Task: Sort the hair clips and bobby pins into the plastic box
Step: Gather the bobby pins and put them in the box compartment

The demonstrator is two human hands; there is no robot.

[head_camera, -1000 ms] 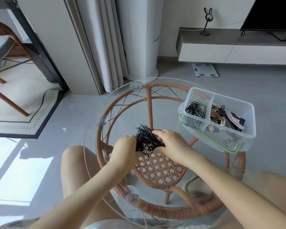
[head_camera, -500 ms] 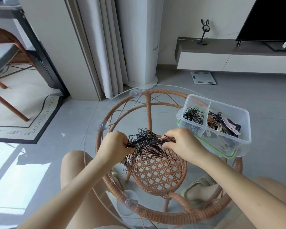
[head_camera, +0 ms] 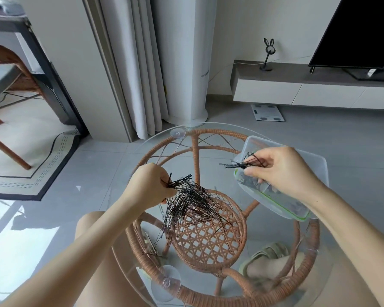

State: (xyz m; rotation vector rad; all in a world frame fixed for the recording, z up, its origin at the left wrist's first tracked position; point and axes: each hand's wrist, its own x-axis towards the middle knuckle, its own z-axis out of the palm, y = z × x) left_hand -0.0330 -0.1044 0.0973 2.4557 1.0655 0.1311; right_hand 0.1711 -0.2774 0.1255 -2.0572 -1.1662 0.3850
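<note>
Head view, looking down over a round glass tabletop (head_camera: 124, 196) on a rattan frame (head_camera: 195, 149); a woven rattan shelf (head_camera: 208, 238) shows through the glass below.

Left hand (head_camera: 150, 185), near centre-left of the table: fingers pinched closed on a large bundle of black bobby pins (head_camera: 191, 200). The pins splay out rightward and toward the near side from the grip, hanging loosely above the glass. Some look tangled; whether the lowest tips touch the glass cannot be told.

Right hand (head_camera: 279, 171), further right and a little farther away: thumb and fingers closed on a small bunch of bobby pins (head_camera: 242, 165), tips pointing left. This bunch sits at the left end of the plastic box (head_camera: 319, 171), over its rim.

The box is clear, with a green seal line along its near edge, resting on the right side of the table. The hand covers most of its inside. Dark contents show dimly through the near wall; which compartment holds what cannot be made out.

A few stray pins (head_camera: 152, 244) are seen through the glass at the near left of the frame; their level is unclear.

Both bare forearms enter from the near edge. A knee (head_camera: 91, 227) shows under the glass at left, a sandalled foot (head_camera: 264, 260) at right.

Far side: curtain (head_camera: 140, 63), low TV cabinet (head_camera: 308, 89), floor scale (head_camera: 267, 112).
</note>
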